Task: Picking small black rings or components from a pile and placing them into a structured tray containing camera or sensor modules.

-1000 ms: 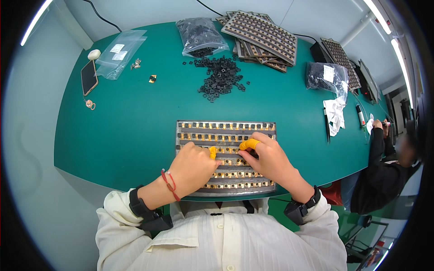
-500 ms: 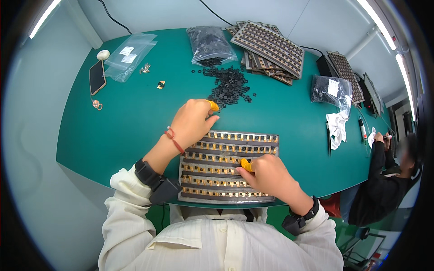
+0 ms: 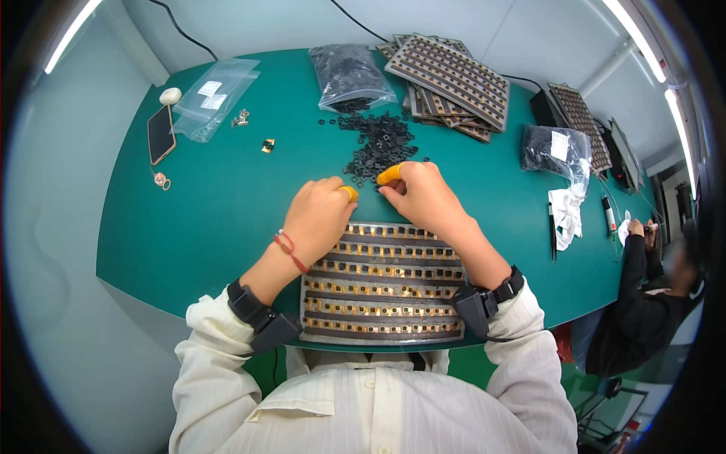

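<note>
A flat tray (image 3: pixel 382 297) lies at the table's near edge, with several rows of small gold tabs bearing black square parts. Beyond it spreads a loose pile of small black square frames (image 3: pixel 382 144). At the pile's near edge my right hand (image 3: pixel 429 198), a yellow cot on its finger, pinches a small black square frame. My left hand (image 3: pixel 321 216) hovers over the tray's far left corner, its fingers closed and one in a yellow cot. What it holds, if anything, is too small to make out.
An open plastic bag (image 3: pixel 348 76) of black parts lies behind the pile. Stacked trays (image 3: pixel 450 79) stand at the back right. A second bag (image 3: pixel 556 151), a white cloth (image 3: pixel 566 216) and tweezers (image 3: pixel 553 231) are rightward; a phone (image 3: pixel 161 135) is at left. Another person (image 3: pixel 635 318) works at far right.
My right hand has moved from the tray's middle rows out to the near edge of the pile. My left hand has drawn back slightly toward me.
</note>
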`<state>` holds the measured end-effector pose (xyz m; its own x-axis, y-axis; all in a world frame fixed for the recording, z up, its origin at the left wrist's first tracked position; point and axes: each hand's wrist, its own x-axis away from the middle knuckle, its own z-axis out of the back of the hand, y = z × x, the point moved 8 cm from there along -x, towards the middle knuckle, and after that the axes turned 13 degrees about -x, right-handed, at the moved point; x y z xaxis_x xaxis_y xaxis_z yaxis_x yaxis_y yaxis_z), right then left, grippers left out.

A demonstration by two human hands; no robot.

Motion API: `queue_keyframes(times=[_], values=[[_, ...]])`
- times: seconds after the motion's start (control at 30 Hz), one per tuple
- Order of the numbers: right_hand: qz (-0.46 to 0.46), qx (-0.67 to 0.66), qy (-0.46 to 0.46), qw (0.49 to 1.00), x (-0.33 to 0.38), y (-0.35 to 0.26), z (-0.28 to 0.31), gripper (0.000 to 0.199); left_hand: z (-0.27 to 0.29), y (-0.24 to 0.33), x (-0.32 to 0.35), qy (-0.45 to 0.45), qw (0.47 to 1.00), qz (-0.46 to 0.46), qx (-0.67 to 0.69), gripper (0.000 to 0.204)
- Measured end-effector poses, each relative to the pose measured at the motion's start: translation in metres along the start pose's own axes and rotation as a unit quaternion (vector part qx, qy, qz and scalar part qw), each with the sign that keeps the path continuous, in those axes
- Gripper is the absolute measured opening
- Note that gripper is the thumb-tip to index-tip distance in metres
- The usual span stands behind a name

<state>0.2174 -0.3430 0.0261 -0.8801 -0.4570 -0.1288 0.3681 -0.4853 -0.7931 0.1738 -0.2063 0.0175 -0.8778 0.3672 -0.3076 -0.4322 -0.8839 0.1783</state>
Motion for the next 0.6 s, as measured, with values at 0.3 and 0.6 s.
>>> queue_keyframes(times=[0.3, 0.6], values=[[-0.018, 0.027, -0.034, 0.999, 0.002, 0.009, -0.013, 0.018, -0.003, -0.026, 0.007, -0.034, 0.986, 0.084, 0.137, 0.011], [-0.052, -0.012, -0.044, 0.998, 0.007, 0.008, 0.0, 0.018, -0.001, -0.024, 0.003, -0.052, 0.993, 0.071, 0.079, 0.014]])
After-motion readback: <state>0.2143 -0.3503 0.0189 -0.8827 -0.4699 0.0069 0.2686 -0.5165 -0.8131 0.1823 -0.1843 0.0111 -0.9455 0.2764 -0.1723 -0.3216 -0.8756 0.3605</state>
